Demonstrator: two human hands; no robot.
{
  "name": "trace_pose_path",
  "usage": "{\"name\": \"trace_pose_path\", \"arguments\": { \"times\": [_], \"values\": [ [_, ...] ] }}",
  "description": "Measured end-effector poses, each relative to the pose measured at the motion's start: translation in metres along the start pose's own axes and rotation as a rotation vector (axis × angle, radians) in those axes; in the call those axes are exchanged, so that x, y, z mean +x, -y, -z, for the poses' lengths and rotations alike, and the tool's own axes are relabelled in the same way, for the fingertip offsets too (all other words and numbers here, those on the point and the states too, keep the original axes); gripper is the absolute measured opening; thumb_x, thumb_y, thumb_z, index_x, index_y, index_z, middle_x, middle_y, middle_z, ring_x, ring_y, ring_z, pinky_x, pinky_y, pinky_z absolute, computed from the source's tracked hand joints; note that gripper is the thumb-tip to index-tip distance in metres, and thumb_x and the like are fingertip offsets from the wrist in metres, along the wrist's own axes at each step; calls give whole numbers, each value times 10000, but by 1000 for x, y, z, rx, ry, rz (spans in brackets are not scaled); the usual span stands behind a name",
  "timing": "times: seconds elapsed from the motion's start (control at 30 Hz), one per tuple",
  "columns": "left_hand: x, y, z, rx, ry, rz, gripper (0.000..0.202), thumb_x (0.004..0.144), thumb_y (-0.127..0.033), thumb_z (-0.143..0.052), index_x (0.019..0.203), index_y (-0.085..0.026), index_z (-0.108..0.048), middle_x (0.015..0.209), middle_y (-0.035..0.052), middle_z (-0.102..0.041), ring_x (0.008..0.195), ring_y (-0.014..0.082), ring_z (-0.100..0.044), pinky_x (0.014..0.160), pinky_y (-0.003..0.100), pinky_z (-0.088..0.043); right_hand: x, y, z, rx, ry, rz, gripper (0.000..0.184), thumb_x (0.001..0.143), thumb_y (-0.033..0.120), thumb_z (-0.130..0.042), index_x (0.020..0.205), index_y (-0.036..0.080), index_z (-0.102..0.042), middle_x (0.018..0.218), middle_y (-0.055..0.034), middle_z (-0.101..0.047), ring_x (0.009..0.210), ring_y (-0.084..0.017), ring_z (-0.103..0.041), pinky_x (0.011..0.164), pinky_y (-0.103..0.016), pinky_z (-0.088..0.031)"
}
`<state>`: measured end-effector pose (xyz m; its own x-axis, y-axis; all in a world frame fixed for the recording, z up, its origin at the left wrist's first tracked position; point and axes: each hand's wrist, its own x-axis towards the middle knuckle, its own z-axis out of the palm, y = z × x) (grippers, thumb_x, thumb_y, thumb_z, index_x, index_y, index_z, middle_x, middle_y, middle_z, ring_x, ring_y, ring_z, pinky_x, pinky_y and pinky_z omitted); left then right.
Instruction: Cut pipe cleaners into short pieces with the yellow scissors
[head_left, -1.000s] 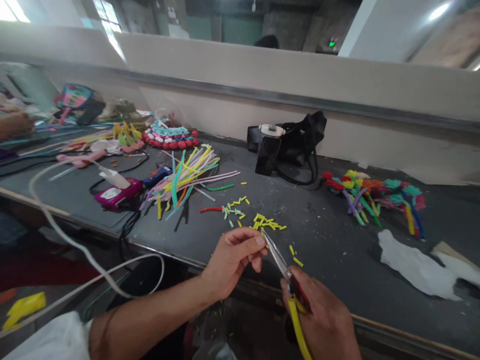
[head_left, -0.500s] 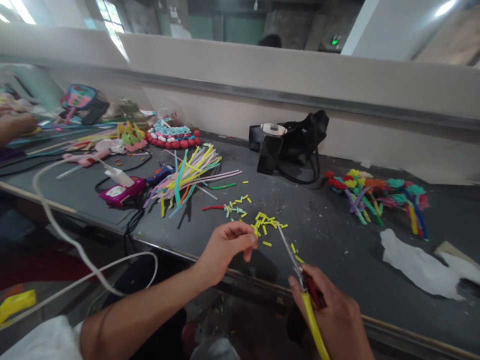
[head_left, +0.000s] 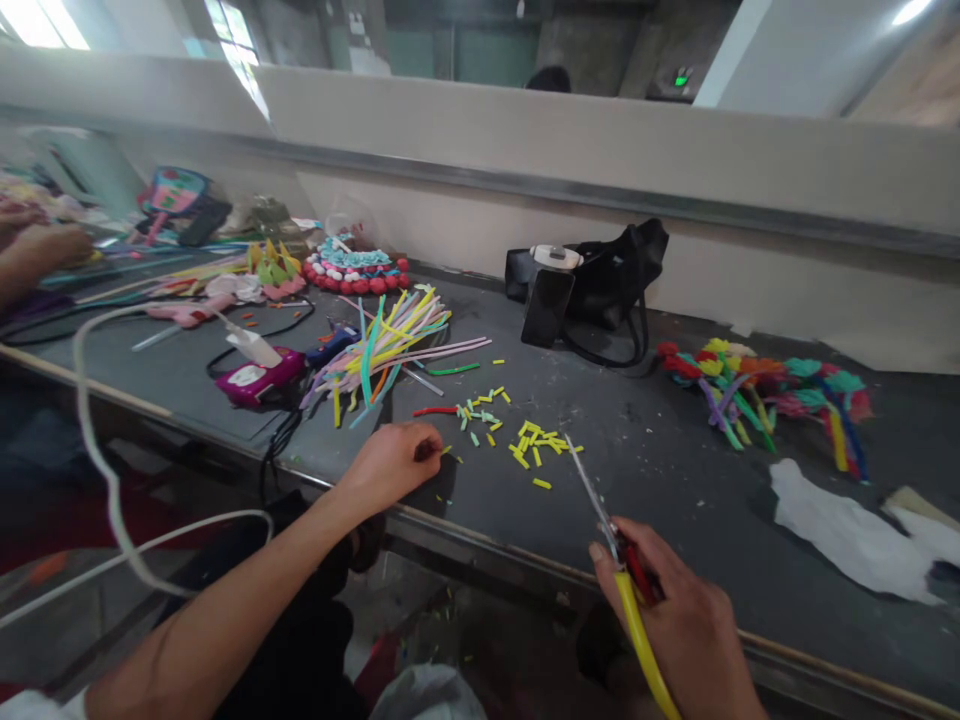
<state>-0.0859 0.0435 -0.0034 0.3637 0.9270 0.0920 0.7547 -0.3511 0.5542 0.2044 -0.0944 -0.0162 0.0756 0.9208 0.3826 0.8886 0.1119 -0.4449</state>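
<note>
My left hand [head_left: 394, 462] hovers over or rests at the table's near edge, its fingers curled together. A tiny yellow bit shows at the fingertips; whether they grip it I cannot tell. In my right hand [head_left: 679, 615] are scissors [head_left: 592, 490] with a yellow and a red handle, blades together and pointing away from me. Left of the blade tips lies a loose pile of short yellow pipe cleaner pieces [head_left: 534, 440]. Pale green and yellow pieces [head_left: 476, 412] are scattered farther left, by a short red pipe cleaner [head_left: 435, 411].
A bundle of coloured pipe cleaners [head_left: 390, 345] lies beyond my left hand, near a purple device [head_left: 262, 378] with a white cable. At the back stand a phone [head_left: 547, 307] and a black bag [head_left: 619, 275]. Pipe cleaner flowers [head_left: 757, 375] and white paper [head_left: 840, 525] lie right. Another person's hand [head_left: 52, 250] is far left.
My left hand has moved left, away from the yellow pile. Two yellow bits beside the scissor blades no longer show there. My right hand still holds the scissors in about the same place.
</note>
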Motion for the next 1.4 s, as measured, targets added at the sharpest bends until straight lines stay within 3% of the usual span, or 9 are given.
{"name": "trace_pose_path", "arguments": {
  "times": [0.1, 0.37, 0.5, 0.73, 0.9, 1.0, 1.07, 1.23, 1.4],
  "values": [
    [0, 3, 3, 28, 6, -16, 158, 721, -199, -545, 821, -195, -667, 742, 9, -653, 661, 148, -571, 602, 240, -392, 0, -2, -1, 4, -14, -9, 252, 866, 428, -538, 979, 225, -638, 792, 12, -722, 609, -129, -689, 545, -174, -514],
    [3, -9, -3, 8, -236, -172, 170, 831, -222, -507, 905, -195, -658, 864, 34, -640, 688, 128, -563, 653, 243, -430, 1, -7, 3, -19, 5, -51, 264, 872, 457, -534, 982, 238, -630, 770, 28, -716, 575, -113, -672, 497, -154, -486],
    [8, -31, -25, -57, -194, -415, 193, 880, -234, -497, 940, -193, -676, 936, 72, -651, 889, 166, -594, 791, 288, -458, 1, -3, 5, 5, 7, -45, 247, 875, 441, -540, 974, 233, -629, 720, 38, -687, 542, -105, -649, 529, -164, -487],
    [23, -70, -59, 168, -27, -624, 200, 887, -226, -486, 932, -185, -676, 909, 72, -632, 849, 190, -539, 771, 324, -416, 1, 1, 7, 21, 4, 9, 220, 883, 401, -535, 993, 230, -618, 791, 26, -706, 608, -114, -677, 574, -167, -503],
    [30, -76, -69, 372, 21, -604, 207, 878, -242, -484, 746, -158, -619, 824, 77, -609, 828, 212, -534, 760, 362, -399, 0, -5, 8, 11, 8, -5, 208, 880, 389, -547, 1004, 234, -610, 811, 29, -708, 633, -112, -685, 596, -160, -506],
    [30, -76, -72, 344, 35, -590, 150, 842, -210, -511, 744, -154, -610, 816, 72, -612, 795, 202, -548, 758, 360, -403, -1, -6, 8, 6, 21, -8, 194, 882, 385, -551, 1002, 243, -605, 791, 39, -702, 608, -105, -675, 572, -158, -498],
    [27, -79, -73, 199, 40, -518, 104, 799, -167, -534, 734, -153, -614, 779, 56, -611, 758, 181, -556, 723, 320, -410, -1, -5, 8, 13, 9, -15, 202, 882, 393, -553, 1002, 239, -603, 770, 40, -694, 577, -101, -659, 541, -159, -487],
    [10, -95, -78, -442, 123, -273, 62, 744, -137, -569, 739, -152, -630, 711, 4, -608, 649, 105, -548, 593, 203, -400, 2, 2, 6, 58, -130, -14, 286, 866, 454, -573, 995, 200, -598, 735, 17, -675, 564, -113, -648, 556, -181, -494],
    [7, -99, -74, -552, -3, -227, 72, 719, -121, -572, 684, -153, -626, 680, -7, -580, 647, 98, -512, 608, 207, -378, 7, 5, 6, 92, -150, 12, 280, 863, 433, -590, 1016, 198, -594, 759, 16, -679, 588, -110, -654, 576, -182, -495]
  ]
}}
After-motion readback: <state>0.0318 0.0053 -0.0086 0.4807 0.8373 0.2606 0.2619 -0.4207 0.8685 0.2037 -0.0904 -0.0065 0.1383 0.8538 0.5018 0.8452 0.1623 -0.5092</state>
